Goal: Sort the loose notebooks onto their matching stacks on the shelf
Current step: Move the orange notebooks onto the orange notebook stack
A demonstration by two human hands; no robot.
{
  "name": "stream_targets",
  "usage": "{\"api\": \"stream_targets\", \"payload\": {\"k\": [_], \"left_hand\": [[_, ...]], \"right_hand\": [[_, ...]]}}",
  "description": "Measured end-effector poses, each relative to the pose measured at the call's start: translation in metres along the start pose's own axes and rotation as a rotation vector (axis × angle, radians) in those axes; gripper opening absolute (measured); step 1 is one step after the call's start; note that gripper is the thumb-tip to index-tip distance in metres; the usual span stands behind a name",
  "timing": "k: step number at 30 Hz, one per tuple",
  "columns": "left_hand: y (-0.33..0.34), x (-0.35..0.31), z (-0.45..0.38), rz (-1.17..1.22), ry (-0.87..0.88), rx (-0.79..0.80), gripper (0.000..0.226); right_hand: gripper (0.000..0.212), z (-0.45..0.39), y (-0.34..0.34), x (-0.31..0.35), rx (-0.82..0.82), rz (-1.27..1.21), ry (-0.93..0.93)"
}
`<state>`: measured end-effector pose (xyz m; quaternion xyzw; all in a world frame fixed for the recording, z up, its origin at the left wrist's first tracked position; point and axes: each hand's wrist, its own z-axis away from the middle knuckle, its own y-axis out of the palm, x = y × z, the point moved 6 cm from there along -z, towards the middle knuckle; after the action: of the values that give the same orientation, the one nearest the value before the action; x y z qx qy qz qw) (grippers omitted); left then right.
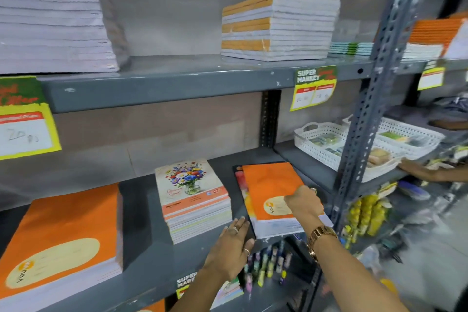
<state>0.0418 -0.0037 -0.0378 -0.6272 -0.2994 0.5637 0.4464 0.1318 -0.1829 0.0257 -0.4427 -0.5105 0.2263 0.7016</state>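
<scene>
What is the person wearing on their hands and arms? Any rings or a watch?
Yes! The right hand has a ring on one finger, and a gold-coloured metal link watch sits on that wrist. The left hand wears rings on two fingers. Both forearms are bare, with no sleeves or gloves showing.

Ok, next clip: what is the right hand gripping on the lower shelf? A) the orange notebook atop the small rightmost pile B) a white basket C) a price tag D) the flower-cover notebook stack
A: the right hand pinches the near edge of the orange notebook, which lies atop the rightmost pile, apart from the flower-cover stack.
</scene>
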Motion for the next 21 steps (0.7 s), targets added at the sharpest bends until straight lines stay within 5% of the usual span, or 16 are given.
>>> {"api": "stream_targets", "payload": {"k": [8,21], "left_hand": [[0.013,-0.026,-0.038,0.072,-0.071,-0.025,0.053],[-0.005,-0.033,-0.057,0.471,-0.399,-0.410,0.044]], "right_hand": [[0.049,-0.025,0.000,-0.044,0.067,0.151,0.114],[0.064,-0.047,0.000,-0.046,0.210,0.156,0.134]]}}
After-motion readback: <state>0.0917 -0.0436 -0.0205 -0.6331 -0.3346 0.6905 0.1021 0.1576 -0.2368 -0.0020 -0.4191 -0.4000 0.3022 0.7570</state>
